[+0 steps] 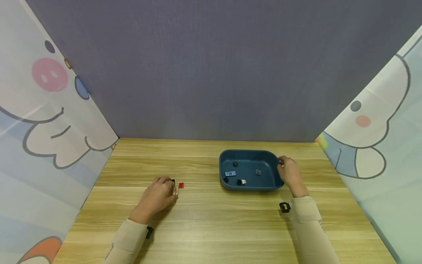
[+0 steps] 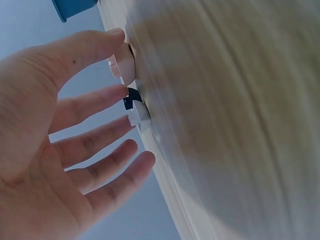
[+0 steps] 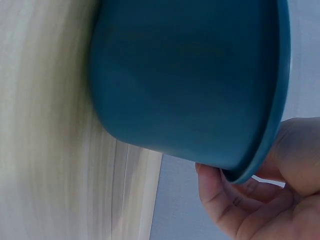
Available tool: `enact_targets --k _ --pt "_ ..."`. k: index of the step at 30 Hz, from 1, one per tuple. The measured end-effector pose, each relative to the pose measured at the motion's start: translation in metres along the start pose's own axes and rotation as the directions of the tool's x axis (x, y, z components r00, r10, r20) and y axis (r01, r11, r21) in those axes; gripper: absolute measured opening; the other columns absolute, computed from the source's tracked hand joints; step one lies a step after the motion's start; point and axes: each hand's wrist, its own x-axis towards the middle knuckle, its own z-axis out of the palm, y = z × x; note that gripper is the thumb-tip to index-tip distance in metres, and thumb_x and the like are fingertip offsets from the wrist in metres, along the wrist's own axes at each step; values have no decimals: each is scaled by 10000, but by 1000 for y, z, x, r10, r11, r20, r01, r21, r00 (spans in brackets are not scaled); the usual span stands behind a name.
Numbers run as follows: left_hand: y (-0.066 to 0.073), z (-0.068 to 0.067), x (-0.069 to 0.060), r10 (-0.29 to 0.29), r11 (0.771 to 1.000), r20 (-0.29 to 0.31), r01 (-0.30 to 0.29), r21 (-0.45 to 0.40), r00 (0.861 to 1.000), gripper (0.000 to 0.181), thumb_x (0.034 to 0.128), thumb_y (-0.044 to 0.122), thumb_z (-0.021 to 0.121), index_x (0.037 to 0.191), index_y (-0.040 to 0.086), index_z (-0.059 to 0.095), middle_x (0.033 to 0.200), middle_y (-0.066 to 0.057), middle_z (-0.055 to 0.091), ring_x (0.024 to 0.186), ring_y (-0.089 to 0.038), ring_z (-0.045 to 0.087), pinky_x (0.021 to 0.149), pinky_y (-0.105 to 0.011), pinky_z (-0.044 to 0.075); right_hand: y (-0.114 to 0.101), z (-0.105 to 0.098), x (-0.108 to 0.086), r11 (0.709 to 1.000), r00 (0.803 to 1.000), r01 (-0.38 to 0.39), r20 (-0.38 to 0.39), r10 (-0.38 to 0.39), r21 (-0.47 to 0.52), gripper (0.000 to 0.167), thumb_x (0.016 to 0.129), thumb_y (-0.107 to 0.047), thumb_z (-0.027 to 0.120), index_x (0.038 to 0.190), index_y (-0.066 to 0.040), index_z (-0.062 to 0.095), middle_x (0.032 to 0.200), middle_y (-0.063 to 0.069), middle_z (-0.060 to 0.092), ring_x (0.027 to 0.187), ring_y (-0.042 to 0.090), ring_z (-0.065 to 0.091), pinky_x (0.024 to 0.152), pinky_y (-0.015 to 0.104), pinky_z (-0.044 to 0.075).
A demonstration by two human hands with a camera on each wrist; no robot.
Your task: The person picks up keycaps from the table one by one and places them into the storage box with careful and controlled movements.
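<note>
My left hand (image 1: 155, 198) is over the table at left, its fingers spread and slightly bent around a few small blocks. In the left wrist view the thumb is by a pale pink block (image 2: 124, 65), and the index fingertip is at a black block (image 2: 132, 98). A white block (image 2: 141, 117) lies by the middle fingertip. Just beyond the fingers is a red block (image 1: 181, 185). My right hand (image 1: 291, 175) grips the right-hand rim of a dark blue plastic bin (image 1: 252, 189); the right wrist view shows its fingers curled at the rim's corner.
Inside the bin lie several small pieces, among them a light blue rectangular tile (image 1: 230, 173), a grey square piece (image 1: 258, 172) and a white piece (image 1: 243, 182). A grey-purple panel (image 1: 211, 73) stands behind the wooden table (image 1: 204, 227). Cartoon-printed sheets flank both sides.
</note>
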Motion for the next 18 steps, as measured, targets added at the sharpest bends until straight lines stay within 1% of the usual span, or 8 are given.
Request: enact_targets --k 5,11,14,18 --pt "1 -2 0 2 1000 7 -2 2 1000 384 801 299 856 1063 46 732 1249 -167 621 1181 -404 541 932 -535 510 1 0 0 1000 1000 5 -1 -5 -2 294 946 25 544 1199 164 598 1035 343 638 884 457 625 757 569 521" --pt "2 -3 -1 -3 1000 25 2 11 1000 382 797 331 854 1029 52 732 1262 -165 613 1188 -399 535 947 -524 502 1 0 0 1000 1000 -9 13 9 12 298 953 25 541 1213 162 591 1051 348 629 844 422 627 718 539 529" --pt "2 -4 -2 7 1000 14 -7 16 1000 363 794 332 859 997 59 730 1277 -185 605 1205 -408 528 963 -528 493 1 0 0 1000 1000 -13 23 12 14 300 957 23 538 1218 162 588 1056 349 627 827 408 627 706 530 531" --pt "5 -7 0 35 999 -19 -35 15 999 346 790 327 865 976 67 730 1276 -203 609 1213 -420 527 963 -533 495 2 0 0 1000 1000 -11 25 11 9 305 960 18 531 1223 165 581 1063 353 625 853 428 627 731 546 529"
